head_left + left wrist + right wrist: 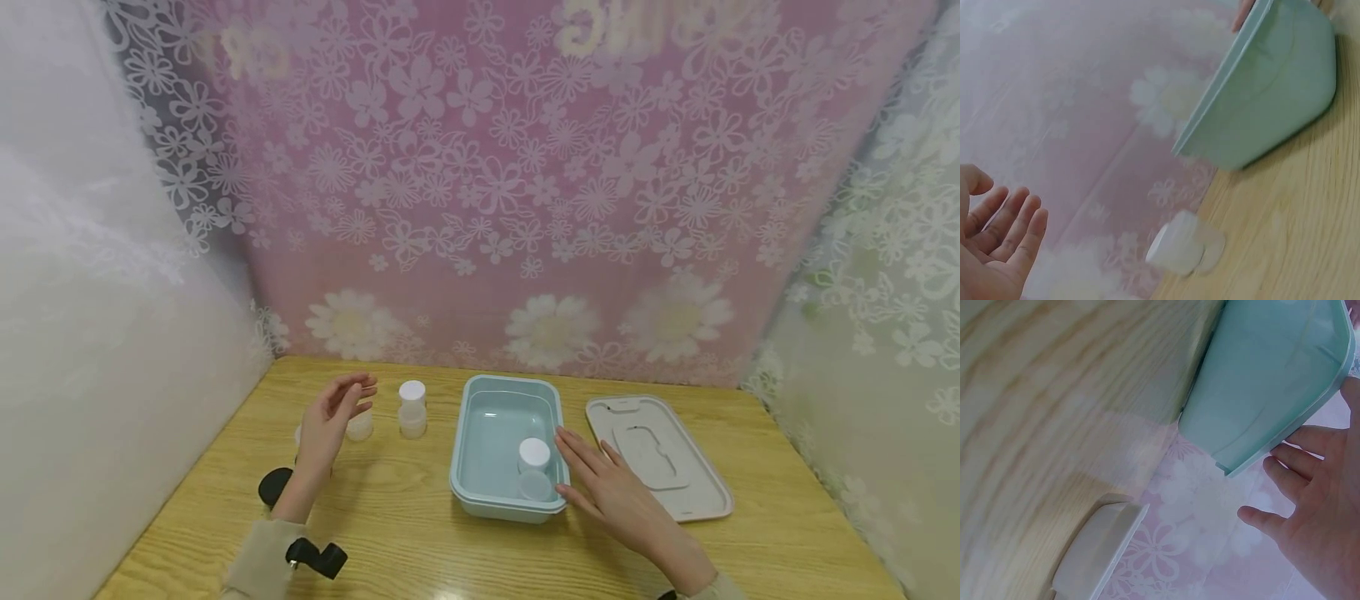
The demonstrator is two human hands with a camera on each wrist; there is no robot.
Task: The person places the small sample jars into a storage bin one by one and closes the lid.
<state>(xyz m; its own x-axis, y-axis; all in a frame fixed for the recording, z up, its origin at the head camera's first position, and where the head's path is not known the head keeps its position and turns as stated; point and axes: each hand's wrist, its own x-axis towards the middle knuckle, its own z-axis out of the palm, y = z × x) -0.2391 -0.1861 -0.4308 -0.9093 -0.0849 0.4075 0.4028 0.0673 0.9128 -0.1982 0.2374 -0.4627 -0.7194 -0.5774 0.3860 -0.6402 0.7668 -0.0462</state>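
- Black mount [318,557] at the left wrist, over the pale sleeve [258,554].
- Right hand [611,500]: at the tub's right side, fingers fairly straight, fingertips against the rim, thumb set apart from them. Grip wide, no object pinched.
- Black disc [276,486]: on the table by the left forearm, partly covered by it.
- Tub [487,454]: light blue, upright on the table between the hands, top uncovered.
- Jar [534,455]: white cap, inside the tub, near end, close to the right wall and the right fingers.
- Lid [660,454]: pale, flat on the table right of the tub, partly behind the right hand.
- Left hand [330,421]: raised left of the tub, well apart from it; palm turned inward, fingers slightly bent, thumb away from them. Grip wide and empty.
- Clear jar [359,427]: just beside the left hand, partly hidden by it.
- Capped jar [412,408]: white cap, clear body, upright on the table between left hand and tub.
- Table [390,517]: yellowish wood grain.
- Backdrop [495,183]: pink, floral, behind the table.
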